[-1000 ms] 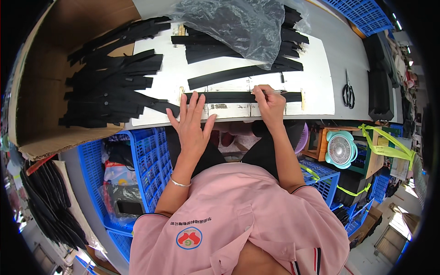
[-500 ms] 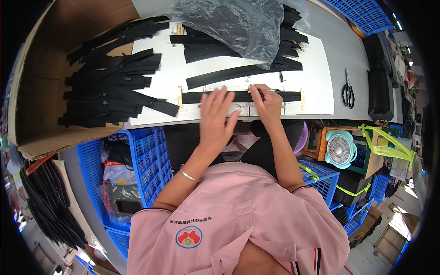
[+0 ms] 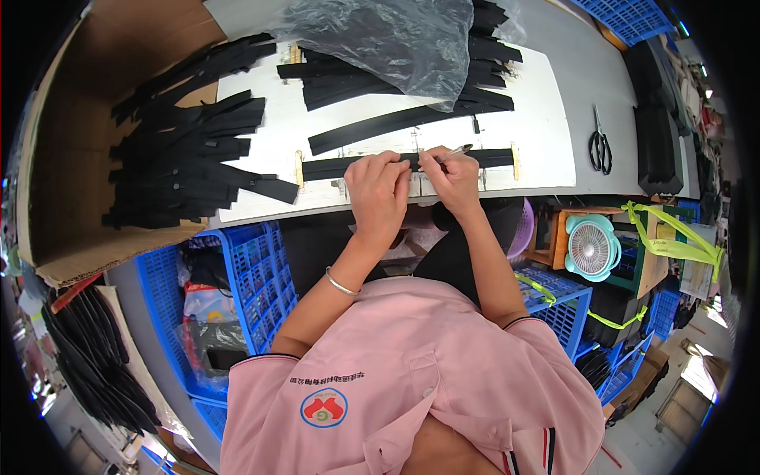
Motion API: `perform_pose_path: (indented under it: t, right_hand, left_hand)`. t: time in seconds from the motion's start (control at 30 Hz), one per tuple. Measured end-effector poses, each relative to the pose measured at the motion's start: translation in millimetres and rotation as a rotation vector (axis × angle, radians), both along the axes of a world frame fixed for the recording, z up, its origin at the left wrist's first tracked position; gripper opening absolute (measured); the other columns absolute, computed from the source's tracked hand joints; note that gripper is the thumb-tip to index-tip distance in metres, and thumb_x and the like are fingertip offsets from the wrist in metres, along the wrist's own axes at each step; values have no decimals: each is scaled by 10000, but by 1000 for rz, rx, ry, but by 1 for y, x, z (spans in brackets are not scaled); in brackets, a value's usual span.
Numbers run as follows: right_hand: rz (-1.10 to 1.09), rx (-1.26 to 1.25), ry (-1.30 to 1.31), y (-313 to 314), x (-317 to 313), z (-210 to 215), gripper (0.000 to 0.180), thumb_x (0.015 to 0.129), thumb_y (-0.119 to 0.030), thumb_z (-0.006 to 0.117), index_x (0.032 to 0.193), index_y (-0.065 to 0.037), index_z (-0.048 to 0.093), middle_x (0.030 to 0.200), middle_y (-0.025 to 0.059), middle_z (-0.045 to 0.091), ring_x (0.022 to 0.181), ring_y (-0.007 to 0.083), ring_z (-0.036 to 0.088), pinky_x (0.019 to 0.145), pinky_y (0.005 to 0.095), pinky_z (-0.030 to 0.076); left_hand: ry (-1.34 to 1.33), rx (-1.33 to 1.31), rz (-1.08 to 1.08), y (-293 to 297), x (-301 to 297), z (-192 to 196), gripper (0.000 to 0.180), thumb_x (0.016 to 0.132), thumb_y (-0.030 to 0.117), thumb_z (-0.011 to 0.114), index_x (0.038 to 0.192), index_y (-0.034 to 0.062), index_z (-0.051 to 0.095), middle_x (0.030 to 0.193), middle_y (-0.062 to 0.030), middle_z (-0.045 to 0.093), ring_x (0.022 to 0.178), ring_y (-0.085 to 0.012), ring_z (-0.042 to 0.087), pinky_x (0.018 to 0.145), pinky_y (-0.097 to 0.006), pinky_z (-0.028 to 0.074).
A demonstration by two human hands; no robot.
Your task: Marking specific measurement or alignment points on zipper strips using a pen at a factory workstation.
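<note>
A long black zipper-like strip (image 3: 326, 169) lies flat across a white board (image 3: 546, 170), between two yellowish tape marks. My left hand (image 3: 377, 194) is closed at the strip's middle, fingers bent and pressed together on it, thumb near the index finger. Beside it, my right hand (image 3: 453, 182) grips a slim pen (image 3: 461, 149), whose dark and silver end sticks out above the fingers. The pen's tip is hidden by the hand, close to the strip. Farther back, another black strip (image 3: 356, 136) rests slantwise on the board.
A cardboard box (image 3: 59, 158) at the left has many black strips (image 3: 182, 170) spilling over the board. Clear plastic sheeting (image 3: 380, 47) covers a pile at the back. Scissors (image 3: 600, 150) and black stacks (image 3: 657, 154) lie right. Blue crates (image 3: 261, 277) and a fan (image 3: 592, 247) stand below the table edge.
My left hand has gone from spread fingers to bent ones and moved right, closer to my right hand. The right hand has tilted, and more of the pen shows. The view has shifted slightly.
</note>
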State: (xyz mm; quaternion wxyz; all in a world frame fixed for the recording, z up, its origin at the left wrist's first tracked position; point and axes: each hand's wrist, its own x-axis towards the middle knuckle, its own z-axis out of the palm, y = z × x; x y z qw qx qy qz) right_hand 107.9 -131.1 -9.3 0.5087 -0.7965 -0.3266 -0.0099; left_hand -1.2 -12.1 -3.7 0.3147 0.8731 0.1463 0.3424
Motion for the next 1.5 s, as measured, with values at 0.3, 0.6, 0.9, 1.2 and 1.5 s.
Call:
perform_pose_path:
  t: [0.3, 0.6, 0.9, 1.2, 1.5]
  right_hand:
    - [30, -41, -145, -2, 2, 4, 167, 931, -124, 708, 844, 14, 742, 662, 100, 697, 550, 167, 654, 539, 288, 480]
    - [-312, 32, -321, -50, 0, 35, 170, 888, -64, 763, 1057, -58, 754, 923, 62, 763, 789, 225, 696, 718, 333, 511]
    - [-324, -329, -642, -99, 0, 13, 488, 805, 31, 787, 1273, -35, 667, 1149, 104, 743, 1096, 281, 702, 943, 408, 531]
    - [-431, -430, -706, -95, -5, 3, 407, 883, -141, 744, 1260, -21, 653, 1132, 105, 745, 1083, 255, 698, 958, 405, 521]
    - [-404, -336, -662, -99, -3, 5, 393, 873, -144, 757, 1231, -17, 658, 1111, 108, 742, 1059, 261, 694, 901, 398, 520]
  left_hand:
    - [17, 2, -3, -1, 2, 1, 141, 819, 76, 786, 951, 79, 738, 1051, -32, 698, 1030, -261, 612, 954, -403, 406]
    - [62, 25, -32, -2, 0, 4, 107, 847, 80, 764, 949, 75, 729, 1076, -38, 688, 1041, -268, 609, 970, -416, 402]
    - [94, 37, -16, -4, 1, 5, 124, 856, 74, 768, 973, 81, 727, 1096, -29, 688, 1051, -263, 602, 981, -414, 389]
    - [109, 63, -34, -14, 9, 8, 156, 861, 70, 754, 1015, 75, 731, 1129, -51, 691, 1085, -277, 594, 1004, -419, 391]
    - [71, 45, -289, -59, 68, 11, 166, 857, 101, 766, 1019, 73, 745, 1125, -62, 709, 1090, -279, 610, 1022, -409, 391]
